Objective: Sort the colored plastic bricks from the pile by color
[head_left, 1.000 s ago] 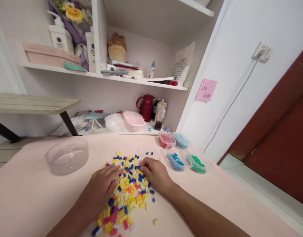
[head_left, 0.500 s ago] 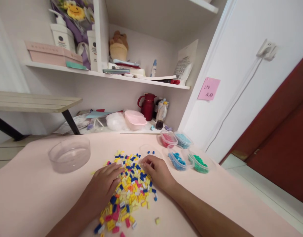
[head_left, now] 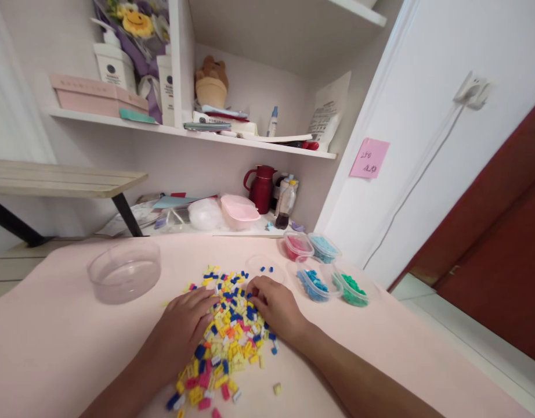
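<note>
A loose pile of small toy building bricks (head_left: 235, 334), mostly yellow and dark blue with some pink, white and orange, lies on the pink tabletop. My left hand (head_left: 187, 316) rests along the pile's left edge, fingers stretched out and holding nothing. At the upper right of the pile is my right hand (head_left: 276, 305), fingers curled and thumb drawn in among the bricks. Dark blue bricks show by its fingertips, but whether one is pinched there is hidden. Just beyond it, a few dark blue bricks (head_left: 271, 269) sit on a flat clear round lid or dish (head_left: 255, 261).
Clear tubs of pink bricks (head_left: 297, 247), light blue bricks (head_left: 324, 247), blue bricks (head_left: 314, 284) and green bricks (head_left: 353, 289) stand at the right. A clear round bowl (head_left: 123, 273) is at the left. Behind the table are a red jug (head_left: 261, 190) and a pink container (head_left: 240, 212).
My right hand has shifted slightly to the left, its fingers dipping further into the bricks. The left hand stays in place. The view has moved very slightly.
</note>
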The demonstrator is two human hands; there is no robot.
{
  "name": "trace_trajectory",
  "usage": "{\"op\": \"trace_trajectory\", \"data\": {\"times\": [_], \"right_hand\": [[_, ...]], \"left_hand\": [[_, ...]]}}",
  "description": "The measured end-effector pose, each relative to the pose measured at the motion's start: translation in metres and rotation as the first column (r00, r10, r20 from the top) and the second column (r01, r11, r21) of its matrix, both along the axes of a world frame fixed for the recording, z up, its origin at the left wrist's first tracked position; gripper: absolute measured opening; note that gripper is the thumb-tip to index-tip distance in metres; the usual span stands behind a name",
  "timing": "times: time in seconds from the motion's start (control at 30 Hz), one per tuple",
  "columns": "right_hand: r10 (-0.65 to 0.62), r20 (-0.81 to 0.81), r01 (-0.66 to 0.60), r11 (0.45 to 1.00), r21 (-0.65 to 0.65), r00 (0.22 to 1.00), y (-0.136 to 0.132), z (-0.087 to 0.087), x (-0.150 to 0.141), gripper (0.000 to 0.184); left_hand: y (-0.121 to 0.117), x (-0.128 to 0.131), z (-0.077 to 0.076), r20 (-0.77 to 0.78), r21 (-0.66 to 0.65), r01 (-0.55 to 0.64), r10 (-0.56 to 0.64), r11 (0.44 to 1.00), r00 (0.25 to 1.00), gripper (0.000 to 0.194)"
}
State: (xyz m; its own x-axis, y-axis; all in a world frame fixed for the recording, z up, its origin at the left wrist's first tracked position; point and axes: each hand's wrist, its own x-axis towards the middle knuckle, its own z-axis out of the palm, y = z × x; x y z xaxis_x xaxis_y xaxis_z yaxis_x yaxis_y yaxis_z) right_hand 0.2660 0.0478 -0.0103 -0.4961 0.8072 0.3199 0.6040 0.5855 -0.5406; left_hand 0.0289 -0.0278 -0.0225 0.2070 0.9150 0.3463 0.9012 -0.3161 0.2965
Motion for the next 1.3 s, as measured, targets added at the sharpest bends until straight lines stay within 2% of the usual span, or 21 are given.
{"op": "trace_trajectory", "data": {"times": [0.1, 0.2, 0.27, 0.33, 0.4, 0.47, 0.7, 0.83, 0.93, 1.1, 1.2, 1.3], "right_hand": [[0.010, -0.162, -0.013, 1.000, -0.020, 0.987, 0.000, -0.002, 0.000, 0.018], [-0.004, -0.420, -0.062, 0.988, -0.143, 0.907, 0.000, -0.006, -0.002, 0.013], [-0.048, -0.584, -0.162, 0.940, -0.302, 0.811, 0.001, -0.008, -0.005, 0.010], [-0.112, -0.695, -0.281, 0.861, -0.425, 0.710, 0.002, -0.008, -0.007, 0.017], [-0.162, -0.751, -0.359, 0.801, -0.479, 0.640, 0.002, -0.006, -0.008, 0.026], [-0.200, -0.774, -0.387, 0.774, -0.501, 0.601, 0.001, -0.002, -0.008, 0.032], [-0.258, -0.815, -0.429, 0.746, -0.509, 0.519, 0.001, 0.003, -0.007, 0.030], [-0.263, -0.804, -0.404, 0.756, -0.515, 0.533, 0.004, -0.001, -0.007, 0.029], [-0.257, -0.774, -0.359, 0.771, -0.525, 0.579, 0.005, -0.003, -0.009, 0.025], [-0.155, -0.650, -0.281, 0.810, -0.515, 0.744, 0.001, -0.004, -0.009, 0.010], [-0.090, -0.529, -0.174, 0.887, -0.428, 0.844, -0.001, 0.000, -0.004, 0.014], [-0.053, -0.304, -0.054, 0.942, -0.333, 0.951, -0.001, 0.009, 0.006, 0.018]], "left_hand": [[0.001, 0.000, -0.001, 0.021, 0.026, 0.001, -0.002, 1.000, 1.000, 0.038], [0.002, -0.001, -0.002, 0.021, 0.050, 0.012, -0.013, 0.999, 1.000, 0.037], [0.002, -0.001, -0.003, 0.015, 0.056, 0.015, -0.016, 0.998, 1.000, 0.036], [0.002, -0.001, -0.003, 0.012, 0.056, 0.016, -0.017, 0.998, 1.000, 0.036], [0.002, -0.001, -0.004, 0.009, 0.056, 0.020, -0.021, 0.998, 1.000, 0.036], [0.001, -0.001, -0.004, 0.005, 0.059, 0.022, -0.022, 0.998, 1.000, 0.036], [0.000, -0.001, -0.003, -0.040, 0.029, 0.012, -0.010, 1.000, 0.999, 0.039], [0.001, -0.001, -0.004, -0.054, 0.020, 0.006, -0.005, 1.000, 0.999, 0.039], [0.001, 0.000, -0.002, -0.058, 0.004, -0.002, 0.002, 1.000, 0.998, 0.040], [0.001, 0.002, 0.002, -0.035, -0.009, -0.006, 0.006, 1.000, 0.999, 0.039], [0.002, 0.001, 0.001, -0.025, -0.004, 0.006, -0.006, 1.000, 1.000, 0.038], [0.002, 0.000, -0.001, -0.029, -0.004, 0.007, -0.007, 1.000, 1.000, 0.038]]}}
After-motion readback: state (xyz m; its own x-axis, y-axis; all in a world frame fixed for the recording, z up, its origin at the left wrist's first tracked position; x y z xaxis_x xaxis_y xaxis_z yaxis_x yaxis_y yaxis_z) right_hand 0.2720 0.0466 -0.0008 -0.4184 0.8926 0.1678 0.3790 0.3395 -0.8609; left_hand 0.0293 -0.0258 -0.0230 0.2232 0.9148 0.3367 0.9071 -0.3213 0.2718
